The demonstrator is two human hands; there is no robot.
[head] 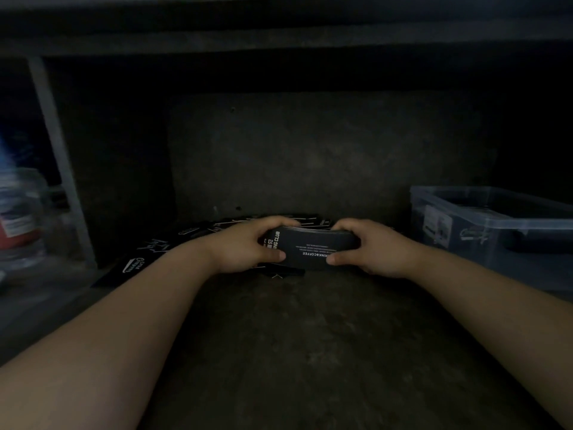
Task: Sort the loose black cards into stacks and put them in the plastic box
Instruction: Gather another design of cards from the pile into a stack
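You have a stack of black cards (313, 245) squeezed between both hands, well to the left of the plastic box (483, 243). Your left grip (245, 246) curls round the end farther from the box, thumb on the near edge. Your right grip (369, 248) curls round the end nearer the box. Holding it end to end like that probably serves to square the edges (a ragged stack would sit badly in the box). The loose cards (161, 246) lie fanned on the dark surface, farther from the box than the stack, behind and under your left wrist. The box looks lidless and stands apart from the cards, on your right arm's side.
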